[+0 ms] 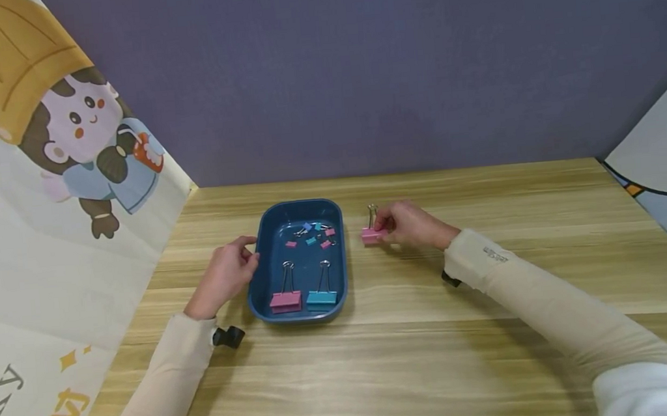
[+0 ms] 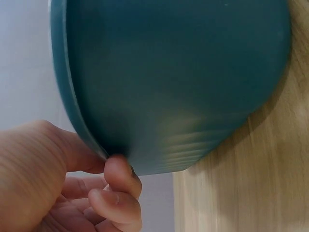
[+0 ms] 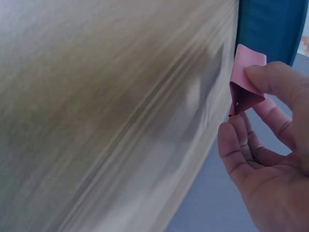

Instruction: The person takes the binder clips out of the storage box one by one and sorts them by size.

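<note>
Just right of a dark blue tray [image 1: 254,309], my right hand [image 1: 408,223] pinches a pink binder clip [image 1: 370,236] between thumb and fingers. Its wire handles point away from me in the head view, while the right wrist view shows the hollow triangular end of the clip [image 3: 248,79]. On the other side, my left hand [image 1: 227,272] grips the tray's left rim; in the left wrist view the fingers [image 2: 120,176] curl at the edge. Inside the tray's near end lie a large pink binder clip [image 1: 286,302] and a large blue binder clip [image 1: 322,299].
Several small pink and blue binder clips [image 1: 311,241] are scattered in the tray's far half. The wooden table [image 1: 393,373] ends at a purple-grey panel [image 1: 358,75] behind. A printed cloth [image 1: 33,271] hangs along the left side.
</note>
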`<action>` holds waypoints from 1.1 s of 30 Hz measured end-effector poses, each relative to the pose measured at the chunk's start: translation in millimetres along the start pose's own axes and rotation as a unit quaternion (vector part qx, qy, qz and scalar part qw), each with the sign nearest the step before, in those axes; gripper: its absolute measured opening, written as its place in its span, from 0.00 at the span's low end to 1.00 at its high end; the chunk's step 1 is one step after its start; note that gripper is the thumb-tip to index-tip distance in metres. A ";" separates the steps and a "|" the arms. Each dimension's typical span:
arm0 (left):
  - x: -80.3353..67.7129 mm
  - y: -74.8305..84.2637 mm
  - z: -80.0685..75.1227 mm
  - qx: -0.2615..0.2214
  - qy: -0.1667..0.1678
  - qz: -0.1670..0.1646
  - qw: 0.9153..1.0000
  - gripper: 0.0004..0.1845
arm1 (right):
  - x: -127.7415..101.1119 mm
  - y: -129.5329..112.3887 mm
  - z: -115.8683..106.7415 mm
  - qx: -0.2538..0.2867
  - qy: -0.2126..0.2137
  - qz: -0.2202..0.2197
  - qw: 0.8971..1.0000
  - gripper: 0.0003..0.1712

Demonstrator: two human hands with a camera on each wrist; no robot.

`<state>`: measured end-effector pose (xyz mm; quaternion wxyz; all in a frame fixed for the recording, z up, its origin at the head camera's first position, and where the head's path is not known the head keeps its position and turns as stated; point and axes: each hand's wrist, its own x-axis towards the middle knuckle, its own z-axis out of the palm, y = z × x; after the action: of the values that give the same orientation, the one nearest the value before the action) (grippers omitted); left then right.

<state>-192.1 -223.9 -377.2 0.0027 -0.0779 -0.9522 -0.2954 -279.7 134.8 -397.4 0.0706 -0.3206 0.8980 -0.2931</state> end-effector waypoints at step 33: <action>-2.4 1.6 -1.1 -0.004 0.005 0.011 1.000 0.19 | 7.3 8.6 3.5 0.032 -0.031 0.041 0.998 0.11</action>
<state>-189.6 -223.5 -375.5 0.0103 -0.0871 -0.9500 -0.2996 -289.0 134.0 -404.8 0.1208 -0.2901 0.8977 -0.3089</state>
